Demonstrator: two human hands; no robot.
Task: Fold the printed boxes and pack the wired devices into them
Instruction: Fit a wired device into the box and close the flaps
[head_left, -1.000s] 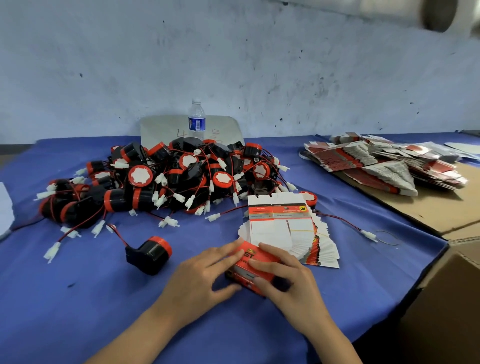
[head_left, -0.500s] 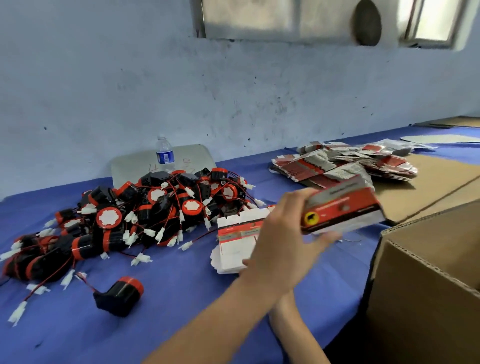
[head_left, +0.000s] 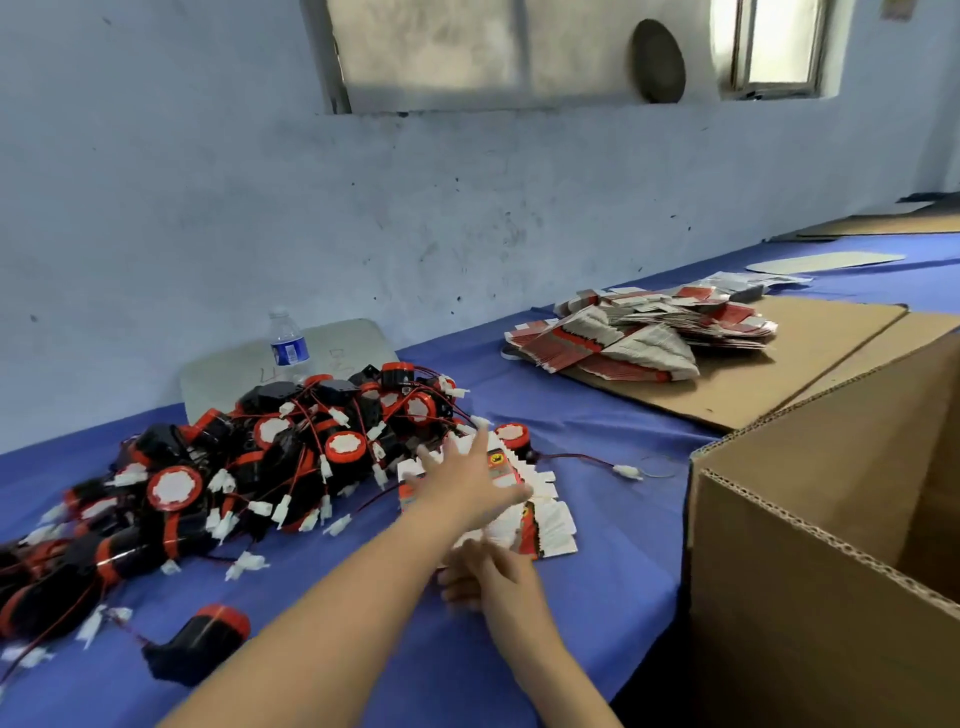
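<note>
Packed box gone from my left hand (head_left: 467, 483), now spread wide & empty over flat box stack (head_left: 545, 519) under it, right hand (head_left: 483, 571) loose nearby; risk: grabbing several blanks, snagging wired devices (head_left: 291, 452) just left.

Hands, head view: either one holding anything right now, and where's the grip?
Nothing held. Left hand reaches open-fingered over the flat box stack; right hand open below it.

Scuffed pale blue wall (head_left: 208, 208), bright window (head_left: 774, 47) at upper right, blue-covered table (head_left: 597, 415), brown cardboard sheets (head_left: 810, 358) lying on it
</note>
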